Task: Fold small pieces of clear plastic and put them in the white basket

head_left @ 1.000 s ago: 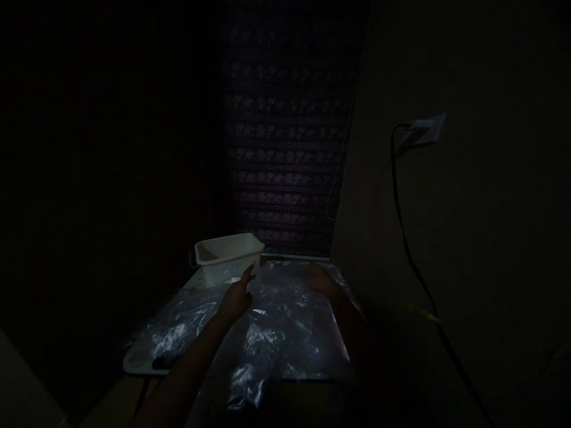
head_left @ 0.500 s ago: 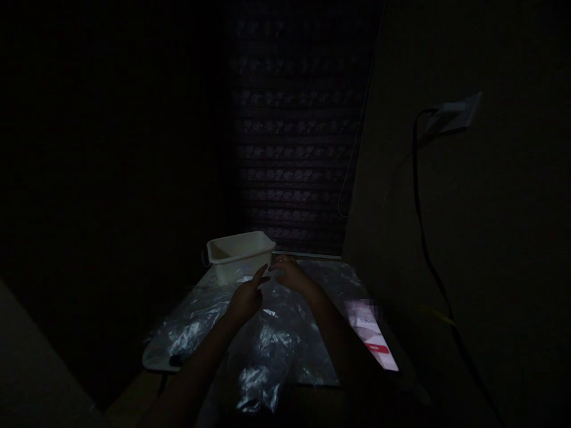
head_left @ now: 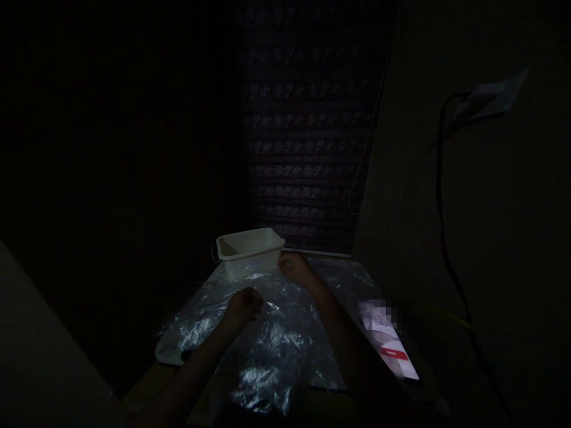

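Thin clear plastic sheeting [head_left: 285, 342], crumpled and shiny, covers much of the small table. My left hand [head_left: 243, 306] is above it, left of the middle, with its fingers curled inward. Farther off, my right hand [head_left: 295, 268] has its fingertips drawn together by the front right corner of a white plastic tub [head_left: 254, 264]. Dim light hides whether either hand grips a bit of the plastic or something small. A gap separates the two hands.
A phone with a lit screen [head_left: 392, 345] lies at the table's right edge. On the right wall, a dark cord [head_left: 441, 220] hangs from an outlet [head_left: 486, 98]. A patterned blind [head_left: 303, 172] covers the window behind the tub.
My hands were close together with fingers extended; now they are apart. The left has come nearer me and its fingers have curled. The whole view has shifted slightly.
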A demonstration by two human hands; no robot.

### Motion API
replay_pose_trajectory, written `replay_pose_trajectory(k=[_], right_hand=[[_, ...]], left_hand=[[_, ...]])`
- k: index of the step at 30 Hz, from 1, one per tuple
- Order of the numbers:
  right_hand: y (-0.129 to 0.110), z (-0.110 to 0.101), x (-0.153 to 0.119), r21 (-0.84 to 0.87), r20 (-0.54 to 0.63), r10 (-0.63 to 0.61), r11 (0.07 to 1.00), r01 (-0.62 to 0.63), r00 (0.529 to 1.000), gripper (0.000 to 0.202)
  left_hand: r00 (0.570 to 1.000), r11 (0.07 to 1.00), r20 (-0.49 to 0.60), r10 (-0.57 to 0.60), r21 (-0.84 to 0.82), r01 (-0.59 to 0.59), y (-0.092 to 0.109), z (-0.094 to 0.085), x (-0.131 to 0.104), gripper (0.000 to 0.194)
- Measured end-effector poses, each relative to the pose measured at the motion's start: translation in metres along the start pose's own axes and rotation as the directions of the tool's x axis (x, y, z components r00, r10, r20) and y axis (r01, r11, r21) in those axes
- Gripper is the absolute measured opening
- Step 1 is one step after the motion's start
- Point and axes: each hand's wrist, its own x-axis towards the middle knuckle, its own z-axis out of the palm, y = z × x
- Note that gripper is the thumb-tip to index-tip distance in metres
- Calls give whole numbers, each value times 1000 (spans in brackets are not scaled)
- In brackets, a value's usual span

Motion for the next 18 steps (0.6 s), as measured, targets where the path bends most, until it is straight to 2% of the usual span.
replay_pose_trajectory(k=[6,11,18], right_hand=[[-2,4,-5,-297,78,55,955,-29,995,35],[-9,11,-4,-379,50,78,924,-53,996,12],[-6,13,0,-381,-7,72,922,-70,997,11]], left_hand=[[994,996,-83,76,55,-72,-5,-8,-3,4],[980,980,-112,163,132,-148,-9,-14,-1,5],[983,977,-122,140,176,-117,-10,-15,-1,9]])
